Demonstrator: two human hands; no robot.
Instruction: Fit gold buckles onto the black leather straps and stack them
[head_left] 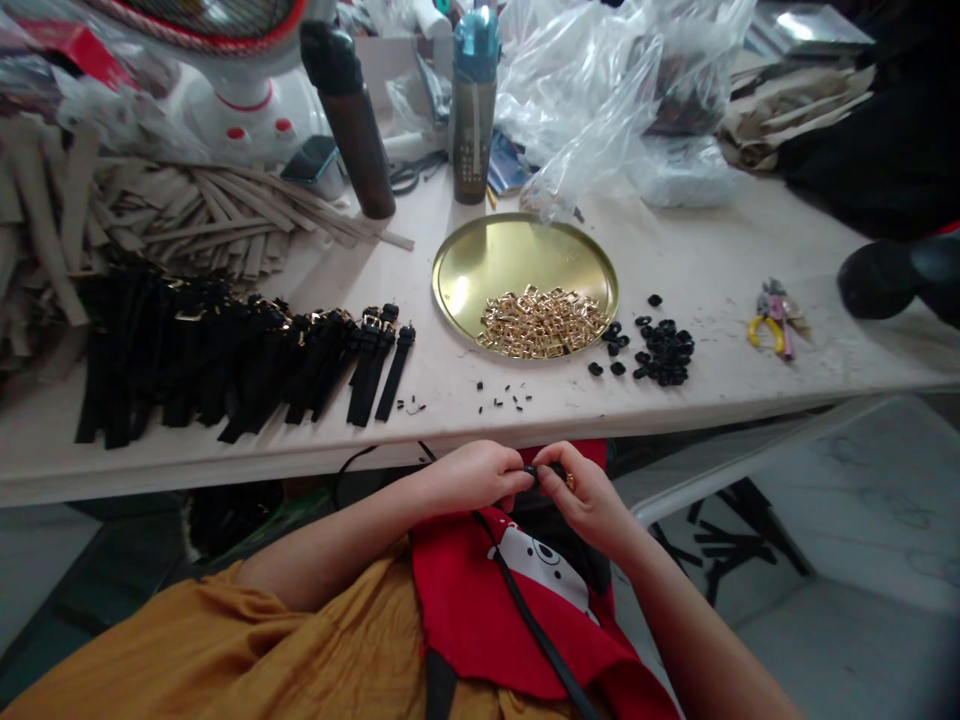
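Above my lap, just in front of the table edge, my left hand [491,474] and my right hand [589,500] meet with fingers pinched together. Between them is a small black strap [556,468], mostly hidden by the fingers, with a gold-coloured bit showing by the right hand. Beyond my hands, a round gold tray [480,245] holds a heap of small gold buckles [544,322]. Small black round pieces [664,352] lie right of the tray. A row of black buckled straps [247,365] lies to the left, and tiny black bits [514,398] are scattered near the edge.
Pliers with yellow and pink handles [776,320] lie at the right. Two bottles, a dark one [358,130] and a blue-capped one [474,120], stand behind the tray. Grey-beige strips [217,215] pile up at left, near a white fan base [244,115]. A pale bin [847,480] sits below right.
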